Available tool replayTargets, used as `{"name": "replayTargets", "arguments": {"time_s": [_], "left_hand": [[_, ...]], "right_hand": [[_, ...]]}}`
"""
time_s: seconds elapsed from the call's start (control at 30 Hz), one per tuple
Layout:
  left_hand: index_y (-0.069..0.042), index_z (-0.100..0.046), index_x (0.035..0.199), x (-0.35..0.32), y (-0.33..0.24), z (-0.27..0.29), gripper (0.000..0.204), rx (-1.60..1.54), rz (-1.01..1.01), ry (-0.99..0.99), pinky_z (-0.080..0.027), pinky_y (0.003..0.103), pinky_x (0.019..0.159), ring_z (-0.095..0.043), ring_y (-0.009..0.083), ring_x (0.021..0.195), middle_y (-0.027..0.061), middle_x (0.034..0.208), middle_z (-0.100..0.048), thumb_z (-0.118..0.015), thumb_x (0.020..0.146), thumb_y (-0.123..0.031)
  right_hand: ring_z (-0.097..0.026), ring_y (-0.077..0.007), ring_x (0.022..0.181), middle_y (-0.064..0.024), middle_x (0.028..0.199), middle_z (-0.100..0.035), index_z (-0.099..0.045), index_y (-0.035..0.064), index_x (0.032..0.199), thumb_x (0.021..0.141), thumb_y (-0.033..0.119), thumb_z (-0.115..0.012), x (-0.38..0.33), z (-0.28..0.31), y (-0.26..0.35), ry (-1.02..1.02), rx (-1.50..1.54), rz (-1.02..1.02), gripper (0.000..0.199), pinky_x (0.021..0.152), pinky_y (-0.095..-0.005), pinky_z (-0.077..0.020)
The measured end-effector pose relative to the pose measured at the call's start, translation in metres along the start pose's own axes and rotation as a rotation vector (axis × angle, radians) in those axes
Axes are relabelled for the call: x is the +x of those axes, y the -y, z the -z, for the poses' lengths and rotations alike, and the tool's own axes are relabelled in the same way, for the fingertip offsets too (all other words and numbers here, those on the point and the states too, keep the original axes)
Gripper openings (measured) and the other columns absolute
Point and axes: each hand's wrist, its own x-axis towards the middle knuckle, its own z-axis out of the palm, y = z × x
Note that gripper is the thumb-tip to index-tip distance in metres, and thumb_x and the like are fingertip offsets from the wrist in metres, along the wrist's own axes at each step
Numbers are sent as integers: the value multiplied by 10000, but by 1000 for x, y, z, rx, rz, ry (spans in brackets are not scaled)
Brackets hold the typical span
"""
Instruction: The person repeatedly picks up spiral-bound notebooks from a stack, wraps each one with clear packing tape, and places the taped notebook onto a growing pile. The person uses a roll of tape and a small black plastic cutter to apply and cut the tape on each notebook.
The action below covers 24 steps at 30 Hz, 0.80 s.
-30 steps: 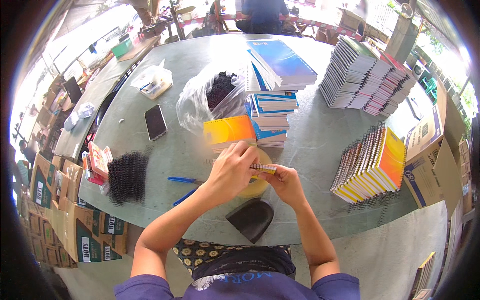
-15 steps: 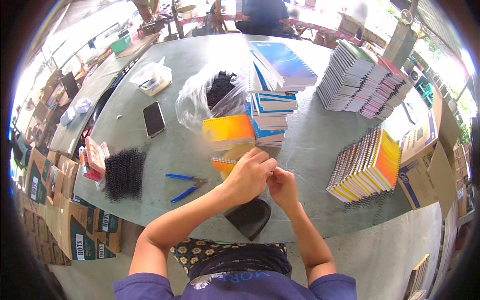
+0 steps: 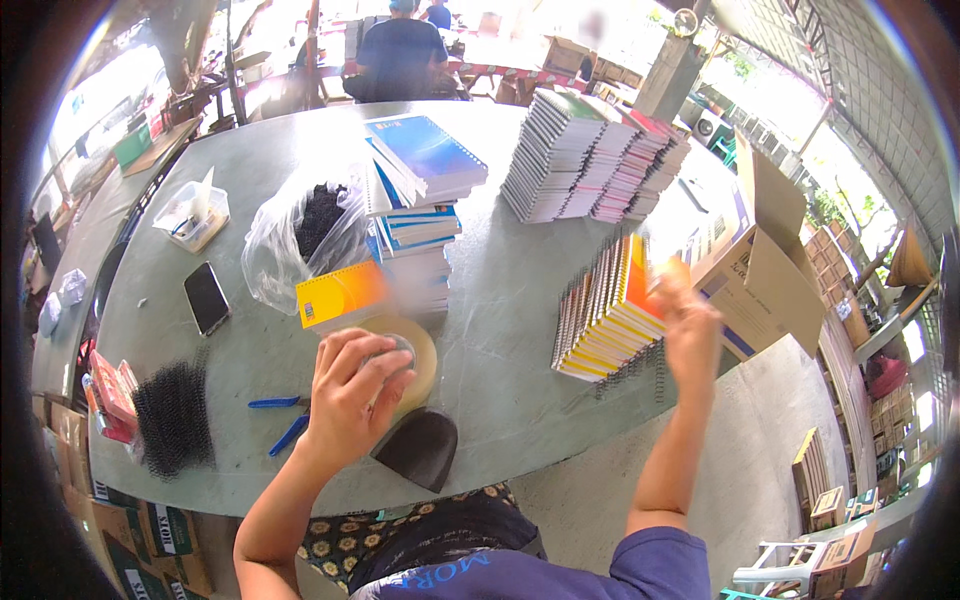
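My left hand [image 3: 355, 385] hovers over a round tan disc [image 3: 423, 362], its fingers curved and apart. A small grey rounded thing [image 3: 402, 346] shows by its fingertips; I cannot make out what it is. Off to the right, my right hand [image 3: 690, 325] is smeared by motion. Its fingers overlap the upper corner of the front notebook in a row of yellow-orange spiral notebooks [image 3: 605, 325], and whether they grip it is unclear. A dark rounded pad [image 3: 420, 450] lies in front of the disc. Left of the disc are blue-handled pliers [image 3: 290, 432].
Behind the disc stand a yellow notebook stack [image 3: 342, 293] and a tall blue-covered stack [image 3: 425, 160]. A plastic bag [image 3: 285, 250] holds black coils. Black coils [image 3: 172, 420] and a phone [image 3: 207, 298] lie left. Bound books [image 3: 590, 165] and a carton [image 3: 765, 290] stand right.
My hands have parted: the right swung right to the notebook row, the left drew back left. The orange notebook that was under them is gone from the disc. The whole view has turned right.
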Motion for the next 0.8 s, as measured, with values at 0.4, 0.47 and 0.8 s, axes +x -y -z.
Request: {"name": "replayTargets", "arguments": {"time_s": [0.4, 0.47, 0.8], "left_hand": [[-46, -662, 860, 2, 33, -2, 112, 46, 49, -19, -454, 367, 764, -570, 269, 837, 88, 825, -626, -673, 749, -36], [-41, -669, 863, 7, 65, 2, 93, 133, 130, -29, -464, 363, 763, -583, 267, 812, 96, 798, -639, -659, 771, -54], [-43, -632, 801, -35, 151, -25, 116, 632, 68, 330, -462, 350, 768, -584, 256, 829, 90, 771, -625, -626, 717, -123]], "right_hand": [[-526, -273, 1167, -134, 1180, -595, -636, 48, 1117, 832, 90, -610, -9, -34, -15, -21, -131, 379, 289, 991, -374, -411], [-527, -274, 1167, -138, 1179, -595, -634, 42, 1117, 833, 69, -604, -10, -34, -15, -29, -99, 363, 287, 996, -377, -408], [-527, -279, 1172, -158, 1194, -587, -604, 22, 1160, 878, 121, -583, -10, -28, -11, 28, -115, 325, 300, 997, -361, -401]]}}
